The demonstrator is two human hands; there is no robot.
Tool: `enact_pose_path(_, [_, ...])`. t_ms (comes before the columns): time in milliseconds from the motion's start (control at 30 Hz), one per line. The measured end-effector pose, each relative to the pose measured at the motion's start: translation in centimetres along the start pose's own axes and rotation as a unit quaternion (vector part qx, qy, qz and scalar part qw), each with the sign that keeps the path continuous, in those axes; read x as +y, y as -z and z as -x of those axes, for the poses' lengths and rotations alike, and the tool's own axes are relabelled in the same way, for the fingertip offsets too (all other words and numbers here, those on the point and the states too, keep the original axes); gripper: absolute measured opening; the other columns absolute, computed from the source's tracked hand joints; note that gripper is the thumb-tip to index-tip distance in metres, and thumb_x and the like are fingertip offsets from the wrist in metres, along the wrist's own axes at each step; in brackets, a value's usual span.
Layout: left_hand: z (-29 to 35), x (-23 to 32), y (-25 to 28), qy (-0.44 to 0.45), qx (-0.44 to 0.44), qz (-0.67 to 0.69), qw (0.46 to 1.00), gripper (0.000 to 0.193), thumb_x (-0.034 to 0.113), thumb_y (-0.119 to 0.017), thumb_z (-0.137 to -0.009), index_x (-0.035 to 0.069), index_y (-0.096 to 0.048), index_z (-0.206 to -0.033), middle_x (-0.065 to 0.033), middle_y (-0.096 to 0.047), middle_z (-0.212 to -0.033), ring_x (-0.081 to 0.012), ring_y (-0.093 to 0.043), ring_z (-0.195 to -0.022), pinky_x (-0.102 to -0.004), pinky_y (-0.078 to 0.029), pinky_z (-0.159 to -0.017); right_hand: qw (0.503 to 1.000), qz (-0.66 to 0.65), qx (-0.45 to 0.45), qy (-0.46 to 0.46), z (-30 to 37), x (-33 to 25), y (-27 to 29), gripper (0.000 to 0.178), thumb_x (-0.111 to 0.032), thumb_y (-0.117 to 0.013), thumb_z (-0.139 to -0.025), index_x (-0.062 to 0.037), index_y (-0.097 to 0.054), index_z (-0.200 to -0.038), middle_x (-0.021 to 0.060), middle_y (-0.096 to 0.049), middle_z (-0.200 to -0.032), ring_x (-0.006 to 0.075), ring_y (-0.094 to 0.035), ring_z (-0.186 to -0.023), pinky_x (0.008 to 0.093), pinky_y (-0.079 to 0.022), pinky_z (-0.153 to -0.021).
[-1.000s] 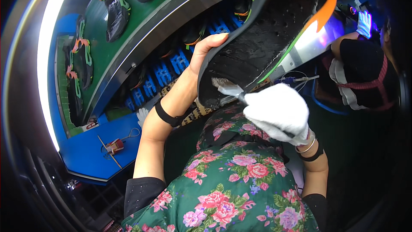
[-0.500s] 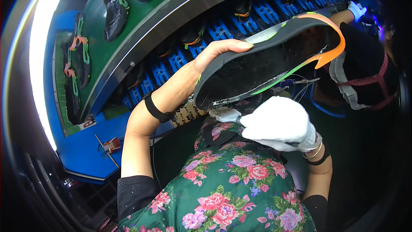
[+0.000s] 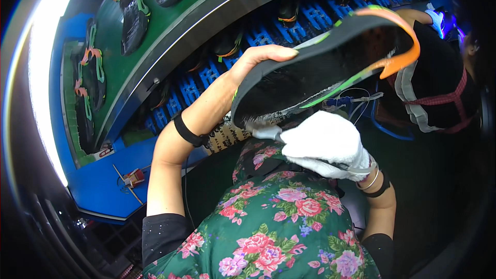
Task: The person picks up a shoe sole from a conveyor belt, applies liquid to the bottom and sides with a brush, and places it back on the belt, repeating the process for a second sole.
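Note:
My bare left hand [image 3: 266, 56] grips a black sandal [image 3: 297, 85] by its far edge, thumb on the rim. The sandal is tilted, its broad dark underside towards me, with orange and green strap material along the right end and near edge. Whitish, wet-looking streaks run along that near edge. My right hand [image 3: 325, 142], in a white knitted glove, is closed round the handle of a small brush [image 3: 266, 132]. Its bristles meet the sandal's lower left edge and are partly blurred.
Beyond the sandal runs a line of blue racks [image 3: 261, 35] carrying more sandals. A green conveyor belt [image 3: 165, 36] at upper left bears several sandals. A blue table [image 3: 101, 188] stands left, with a small reddish tool [image 3: 135, 177] on it. Another person [image 3: 434, 82] is at the right.
The brush and my gloved right hand have shifted slightly left and up, bringing the bristles onto the sandal's edge. The sandal has tilted a little in my left hand.

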State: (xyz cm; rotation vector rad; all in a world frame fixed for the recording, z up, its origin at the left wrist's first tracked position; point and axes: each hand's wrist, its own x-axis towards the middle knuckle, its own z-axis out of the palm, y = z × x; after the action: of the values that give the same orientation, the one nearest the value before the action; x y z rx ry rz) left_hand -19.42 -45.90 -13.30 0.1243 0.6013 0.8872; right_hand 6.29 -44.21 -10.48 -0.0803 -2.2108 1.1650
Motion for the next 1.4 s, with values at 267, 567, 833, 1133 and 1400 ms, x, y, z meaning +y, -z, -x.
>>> enact_pose_path(267, [-2.6,-1.7,2.6,-0.147,-0.058,0.108,0.981,0.05,0.03,-0.059,-0.098,-0.007,-0.068,-0.129,-0.0241,-0.073,-0.124,-0.0344,-0.075,-0.107,-0.0494,-0.059,-0.101,0.99,-0.04,0.083,-0.11,0.3,-0.9,-1.2,0.019,0.003,-0.084,-0.075,-0.0025,-0.077,-0.092,0.0154,-0.078,-0.098,0.0245,-0.073,-0.085,0.0358,-0.057,-0.077])
enact_pose_path(567, [-4.2,-1.9,3.2,-0.219,-0.058,0.013,0.974,0.108,0.071,-0.061,-0.087,-0.004,-0.034,-0.16,-0.0383,-0.048,-0.147,-0.0533,-0.063,-0.12,-0.0603,-0.056,-0.1,0.967,-0.158,0.119,-0.162,0.3,-0.8,-1.3,0.02,0.001,-0.086,-0.075,-0.0015,-0.078,-0.093,0.0168,-0.078,-0.096,0.0252,-0.074,-0.084,0.0355,-0.058,-0.077])
enact_pose_path(833, [-3.8,-2.2,-1.8,-0.181,-0.149,0.149,0.961,0.103,0.074,-0.056,-0.091,0.001,-0.034,-0.161,-0.0351,-0.048,-0.148,-0.0543,-0.063,-0.118,-0.0591,-0.061,-0.094,0.931,-0.271,0.096,-0.226,0.3,-1.0,1.3,0.02,0.001,-0.083,-0.082,-0.0003,-0.078,-0.102,0.0127,-0.078,-0.102,0.0188,-0.075,-0.091,0.0329,-0.059,-0.082])
enact_pose_path(1133, [-3.8,-5.9,-2.3,-0.122,-0.207,0.25,0.938,0.083,0.061,-0.048,-0.099,-0.002,-0.047,-0.153,-0.0282,-0.058,-0.145,-0.0442,-0.066,-0.123,-0.0633,-0.052,-0.106,0.979,0.152,0.115,-0.068,-1.8,0.8,9.9,0.023,-0.005,-0.086,-0.079,-0.0068,-0.08,-0.102,0.0107,-0.079,-0.1,0.0266,-0.075,-0.094,0.0388,-0.059,-0.086])
enact_pose_path(1400, [-2.5,-7.8,-3.1,-0.119,-0.132,0.185,0.967,0.091,0.065,-0.049,-0.095,-0.003,-0.043,-0.155,-0.0353,-0.055,-0.143,-0.0553,-0.062,-0.121,-0.0662,-0.052,-0.104,0.929,0.363,0.069,0.006,-2.4,-0.8,10.3,0.036,-0.007,-0.07,-0.087,-0.0078,-0.076,-0.122,0.0126,-0.075,-0.116,0.0311,-0.072,-0.108,0.0461,-0.055,-0.097])
